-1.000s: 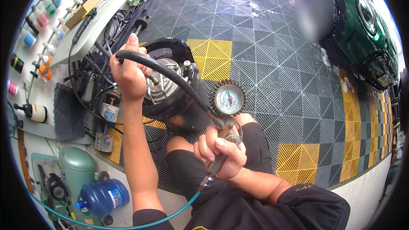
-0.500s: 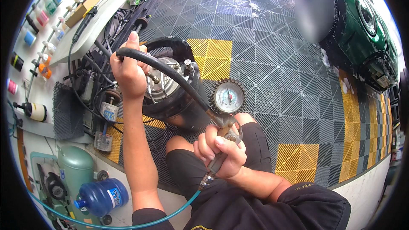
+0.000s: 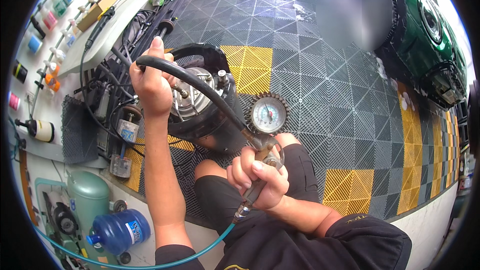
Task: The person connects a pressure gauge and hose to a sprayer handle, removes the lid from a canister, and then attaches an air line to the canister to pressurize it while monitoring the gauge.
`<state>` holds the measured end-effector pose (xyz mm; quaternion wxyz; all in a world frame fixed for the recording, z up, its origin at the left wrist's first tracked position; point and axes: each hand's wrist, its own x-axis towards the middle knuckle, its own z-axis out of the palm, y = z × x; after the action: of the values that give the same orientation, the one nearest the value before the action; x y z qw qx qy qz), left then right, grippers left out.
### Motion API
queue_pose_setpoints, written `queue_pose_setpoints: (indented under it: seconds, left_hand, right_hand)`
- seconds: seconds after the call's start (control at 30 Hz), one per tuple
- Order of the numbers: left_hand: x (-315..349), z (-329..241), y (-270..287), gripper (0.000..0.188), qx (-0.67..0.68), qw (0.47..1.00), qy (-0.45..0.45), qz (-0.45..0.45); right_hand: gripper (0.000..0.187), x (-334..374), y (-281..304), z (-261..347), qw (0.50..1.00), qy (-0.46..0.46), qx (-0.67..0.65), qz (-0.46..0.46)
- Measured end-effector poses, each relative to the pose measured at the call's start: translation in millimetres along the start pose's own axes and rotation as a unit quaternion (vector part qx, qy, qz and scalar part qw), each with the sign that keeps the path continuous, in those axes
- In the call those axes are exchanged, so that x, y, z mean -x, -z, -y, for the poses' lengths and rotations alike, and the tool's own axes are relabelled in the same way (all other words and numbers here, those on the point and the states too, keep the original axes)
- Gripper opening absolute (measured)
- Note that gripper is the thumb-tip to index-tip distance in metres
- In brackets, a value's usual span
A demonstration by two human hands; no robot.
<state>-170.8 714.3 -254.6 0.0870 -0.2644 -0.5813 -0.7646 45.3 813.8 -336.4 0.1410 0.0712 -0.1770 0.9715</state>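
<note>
My right hand [image 3: 260, 177] is wrapped round the grip of a tire inflator gun [image 3: 265, 145]. Its round pressure gauge [image 3: 268, 114], with a ribbed black rim, faces up just beyond that hand. From the gun a black rubber hose [image 3: 200, 86] arches over to my left hand [image 3: 152, 80], which is closed round its far end. Below the hose stands a black cylindrical tank [image 3: 210, 132] with a metal lid [image 3: 200, 102] and fittings on top. My left fingers are beside a brass fitting on that lid; the exact contact is hidden. A teal air hose [image 3: 215, 242] joins the gun's lower end.
Left of the tank lie poles and cables beside a white shelf [image 3: 102, 45]. A green compressor tank [image 3: 89, 192] and a blue water jug [image 3: 122, 230] are at lower left. A green car [image 3: 425, 25] stands at right on grey and yellow floor tiles [image 3: 348, 190].
Both hands, the inflator gun and the hose hold nearly the same place. At the far top edge, a blue shape has come into view.
</note>
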Motion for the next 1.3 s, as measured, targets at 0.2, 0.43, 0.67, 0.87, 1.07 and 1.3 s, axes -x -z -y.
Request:
queue_pose_setpoints:
  seconds: [0.2,0.43,0.67,0.87,1.07,1.3]
  left_hand:
    - [0,-2,0,0.05,0.007,1.0,0.004,0.003]
    - [0,-3,-3,0.05,0.006,1.0,0.004,-0.009]
    - [-1,-3,-2,0.049,-0.014,1.0,0.004,0.004]
    - [-4,-3,-5,0.047,-0.047,0.998,-0.014,0.047]
    - [-4,-2,-6,0.047,-0.055,0.997,-0.009,0.05]
    - [-5,3,-2,0.045,-0.03,0.998,-0.019,0.048]
  right_hand:
    - [0.021,0,4,-1,0.999,-0.007,-0.032,0.013]
    - [0.02,0,1,0,1.0,-0.005,-0.027,0.002]
    - [0.02,3,-1,4,1.0,-0.004,-0.018,-0.001]
    - [0.019,6,2,8,1.0,0.004,-0.029,0.001]
    - [0.016,12,4,9,1.0,0.008,-0.008,0.003]
    - [0.012,7,1,12,1.0,0.005,-0.002,0.018]
